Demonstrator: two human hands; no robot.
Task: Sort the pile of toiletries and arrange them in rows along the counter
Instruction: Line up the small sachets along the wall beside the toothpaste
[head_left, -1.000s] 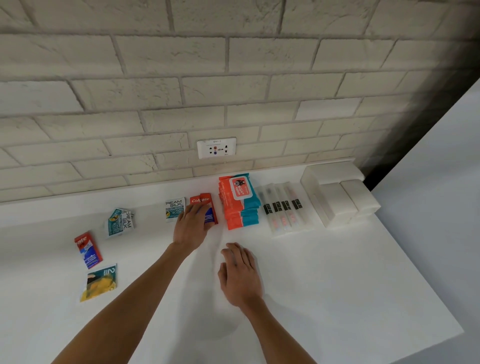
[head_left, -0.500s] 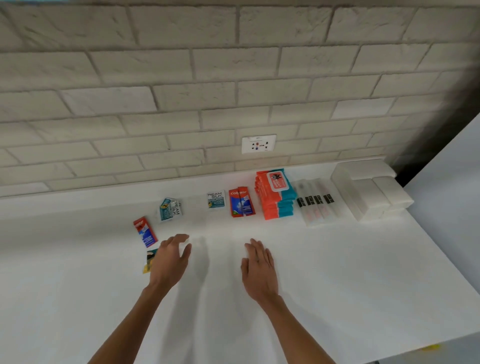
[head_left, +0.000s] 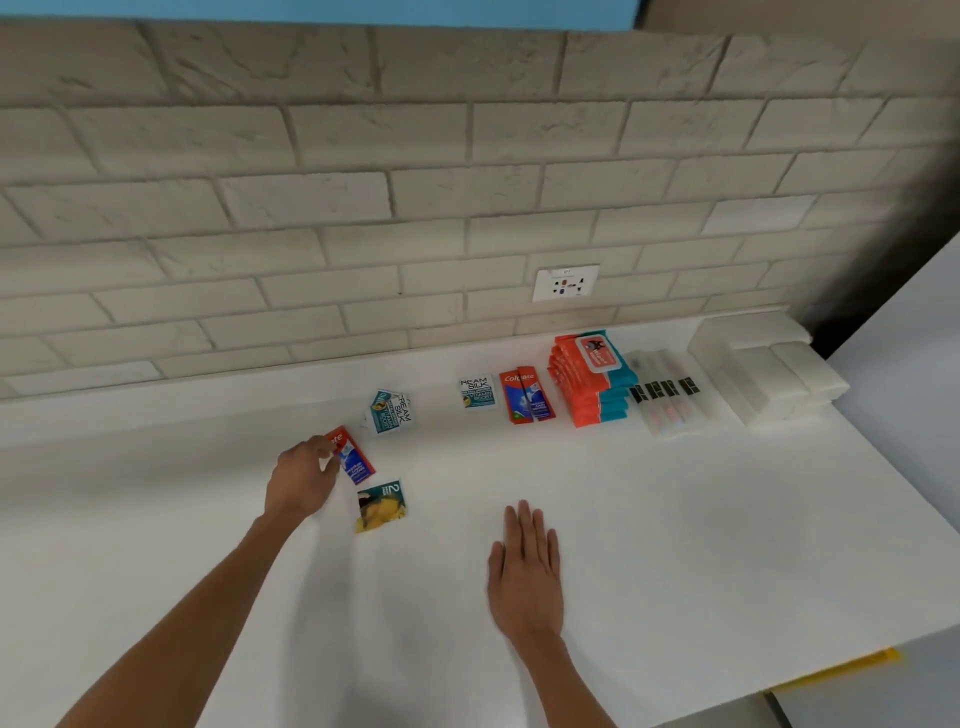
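Observation:
My left hand (head_left: 301, 480) pinches the upper end of a red toothpaste sachet (head_left: 357, 463) lying at the left of the white counter (head_left: 675, 519). A yellow sachet (head_left: 382, 506) lies just below it, and a small heap of Cream Silk sachets (head_left: 390, 411) lies above it. Along the wall runs a row: one Cream Silk sachet (head_left: 477, 393), two toothpaste sachets (head_left: 525, 396), a stack of orange and teal wipe packs (head_left: 592, 384), wrapped toothbrushes (head_left: 667, 397) and white boxes (head_left: 769, 374). My right hand (head_left: 527, 566) rests flat on the counter, holding nothing.
A brick wall with a socket (head_left: 565, 283) backs the counter. The counter's front edge runs along the lower right, with a yellow strip (head_left: 831, 670) under it. A white surface (head_left: 904, 395) stands to the right of the boxes.
My left hand left the two toothpaste sachets in the row, swung left and closed its fingers on the loose red sachet. My right hand stayed flat. The view shifted left.

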